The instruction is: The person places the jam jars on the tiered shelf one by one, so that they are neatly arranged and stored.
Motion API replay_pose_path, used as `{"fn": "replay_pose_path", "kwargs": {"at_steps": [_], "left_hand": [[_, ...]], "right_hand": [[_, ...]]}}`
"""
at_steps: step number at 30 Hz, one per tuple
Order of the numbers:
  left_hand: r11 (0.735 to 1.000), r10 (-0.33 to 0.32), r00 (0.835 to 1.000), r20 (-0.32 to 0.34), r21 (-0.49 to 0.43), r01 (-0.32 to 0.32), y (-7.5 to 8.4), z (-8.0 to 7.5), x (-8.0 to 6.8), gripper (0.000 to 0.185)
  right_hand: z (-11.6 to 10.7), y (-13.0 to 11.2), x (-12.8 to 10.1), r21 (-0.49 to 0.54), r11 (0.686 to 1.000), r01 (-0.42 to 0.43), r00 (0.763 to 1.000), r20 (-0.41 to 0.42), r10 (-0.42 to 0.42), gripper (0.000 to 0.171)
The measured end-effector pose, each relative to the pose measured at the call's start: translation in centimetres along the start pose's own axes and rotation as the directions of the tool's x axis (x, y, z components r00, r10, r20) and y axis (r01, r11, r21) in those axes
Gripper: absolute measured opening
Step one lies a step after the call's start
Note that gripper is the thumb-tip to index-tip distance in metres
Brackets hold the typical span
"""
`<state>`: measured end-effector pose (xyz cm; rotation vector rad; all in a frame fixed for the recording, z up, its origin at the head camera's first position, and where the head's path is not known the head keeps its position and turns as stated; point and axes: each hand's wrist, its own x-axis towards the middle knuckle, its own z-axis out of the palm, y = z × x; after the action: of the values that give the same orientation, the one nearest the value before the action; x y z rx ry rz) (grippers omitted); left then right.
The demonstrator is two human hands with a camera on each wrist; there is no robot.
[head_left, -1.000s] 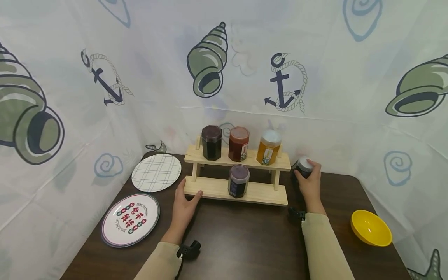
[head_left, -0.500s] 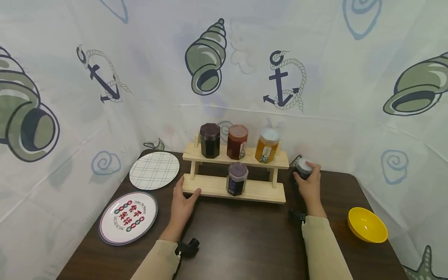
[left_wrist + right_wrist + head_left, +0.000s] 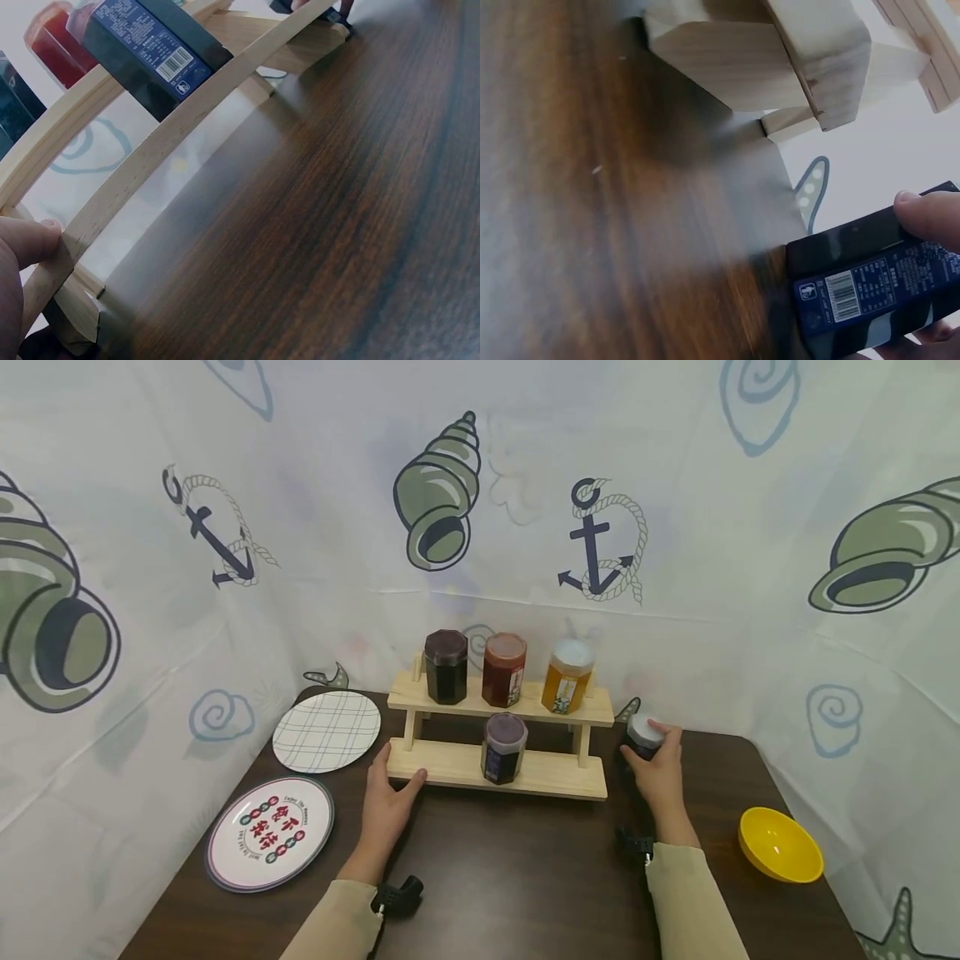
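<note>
A two-tier wooden display rack (image 3: 555, 772) stands toward the back of the dark table. My left hand (image 3: 388, 807) grips the left end of its lower board, the thumb (image 3: 34, 238) lying at the front edge. Beyond the rack's right end, my right hand (image 3: 662, 772) holds a dark jar with a whitish lid (image 3: 645, 732). That jar's blue label and barcode show in the right wrist view, its base at the table. On the upper board stand a dark jar (image 3: 446, 668), a red jar (image 3: 504, 672) and an amber jar (image 3: 567, 677). Another dark jar (image 3: 503, 750) sits on the lower board.
A checked plate (image 3: 327, 732) and a white plate with red lettering (image 3: 300, 847) lie on the table's left side. At the right edge is a yellow bowl (image 3: 780, 845). A printed cloth (image 3: 525, 560) hangs behind and around the table (image 3: 510, 877).
Only the head view shifts slightly. Both hands keep their holds, and the rack and jars show no clear movement.
</note>
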<state>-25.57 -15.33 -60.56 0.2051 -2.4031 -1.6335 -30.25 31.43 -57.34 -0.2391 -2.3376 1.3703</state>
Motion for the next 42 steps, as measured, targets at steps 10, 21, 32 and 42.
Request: {"fn": "replay_pose_path", "kwargs": {"at_steps": [10,21,32,42], "left_hand": [[1.0,-0.002,1.0,0.012,0.006,0.002,0.2,-0.1,0.0,0.093],[1.0,-0.002,1.0,-0.005,0.011,0.003,-0.1,-0.1,0.0,0.093],[1.0,-0.007,1.0,0.011,0.011,0.007,-0.3,-0.1,0.1,0.094],[1.0,0.009,1.0,-0.003,0.013,-0.009,-0.1,-0.1,0.1,0.092]], "right_hand": [[-0.4,-0.2,-1.7,-0.059,0.998,0.002,1.0,-0.026,-0.004,0.075],[0.1,-0.2,-1.7,-0.081,0.995,0.057,0.991,-0.117,-0.067,0.073],[-0.5,2.3,-2.5,-0.027,0.987,0.155,0.962,-0.225,-0.157,0.076],[-3.1,-1.2,-1.9,-0.029,0.963,0.269,0.949,-0.162,-0.27,0.078]]}}
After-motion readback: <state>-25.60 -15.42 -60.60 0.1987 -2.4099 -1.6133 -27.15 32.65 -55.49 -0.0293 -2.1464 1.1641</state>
